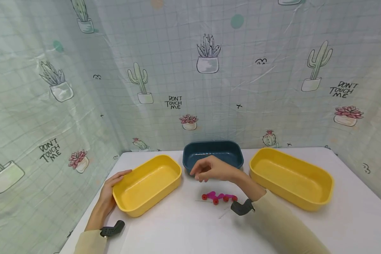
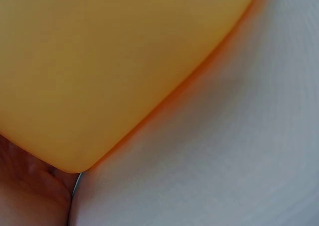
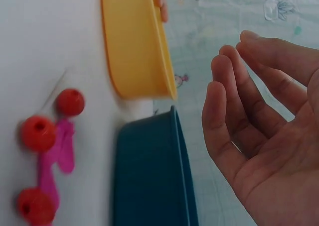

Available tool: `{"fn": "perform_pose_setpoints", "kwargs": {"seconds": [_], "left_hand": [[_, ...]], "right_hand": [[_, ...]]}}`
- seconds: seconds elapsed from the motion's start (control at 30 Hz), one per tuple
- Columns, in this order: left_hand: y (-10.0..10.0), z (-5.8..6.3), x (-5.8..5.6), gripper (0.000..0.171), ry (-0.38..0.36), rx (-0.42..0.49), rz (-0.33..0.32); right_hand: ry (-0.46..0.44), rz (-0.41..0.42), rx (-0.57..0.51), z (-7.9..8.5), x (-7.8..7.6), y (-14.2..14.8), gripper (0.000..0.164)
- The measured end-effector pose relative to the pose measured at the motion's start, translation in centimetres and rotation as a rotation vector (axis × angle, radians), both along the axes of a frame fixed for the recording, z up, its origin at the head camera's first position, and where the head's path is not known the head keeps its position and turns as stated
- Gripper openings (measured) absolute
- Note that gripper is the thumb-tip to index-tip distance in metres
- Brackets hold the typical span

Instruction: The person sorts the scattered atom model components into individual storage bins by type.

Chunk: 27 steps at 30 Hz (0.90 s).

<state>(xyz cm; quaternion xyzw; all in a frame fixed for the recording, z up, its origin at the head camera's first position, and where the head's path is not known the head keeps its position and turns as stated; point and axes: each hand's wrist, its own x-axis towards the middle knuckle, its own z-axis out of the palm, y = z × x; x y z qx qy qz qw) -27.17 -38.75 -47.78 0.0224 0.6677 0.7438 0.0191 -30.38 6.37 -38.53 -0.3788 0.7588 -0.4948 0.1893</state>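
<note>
My left hand (image 1: pixel 109 189) rests along the outer left side of a yellow tray (image 1: pixel 136 210), its fingers lying against the wall near the rim. In the left wrist view, the tray's wall (image 2: pixel 124 71) fills much of the picture and hides most of that hand. My right hand (image 1: pixel 214 168) is raised over the front of a dark blue tray (image 1: pixel 188 148). Its fingers bend loosely with nothing visible between them, as the right wrist view shows. Below it on the white table lie several red beads (image 1: pixel 216 201) with holes and bright pink pieces (image 1: pixel 211 194).
A second yellow tray (image 1: pixel 328 192) stands to the right, beyond my right forearm. Thin pale strands (image 1: pixel 203 201) lie beside the beads. A cactus-print curtain (image 1: pixel 228 88) closes off the back and both sides of the table (image 1: pixel 177 233).
</note>
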Motion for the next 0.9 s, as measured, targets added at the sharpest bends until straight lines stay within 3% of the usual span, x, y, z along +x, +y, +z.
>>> {"fn": "perform_pose_setpoints", "kwargs": {"seconds": [0.3, 0.6, 0.9], "left_hand": [[0.1, -0.1, -0.2, 0.046, -0.016, -0.024, 0.010], [-0.1, -0.2, -0.2, 0.046, -0.003, -0.002, -0.005], [0.0, -0.1, -0.2, 0.045, -0.018, -0.007, 0.004]], "right_hand": [[0.004, -0.041, 0.030, -1.8, 1.7, 5.2, 0.020], [-0.028, -0.119, 0.146, -3.1, 3.3, 8.7, 0.022], [0.061, -0.130, 0.245, -4.5, 4.2, 10.9, 0.016]]}}
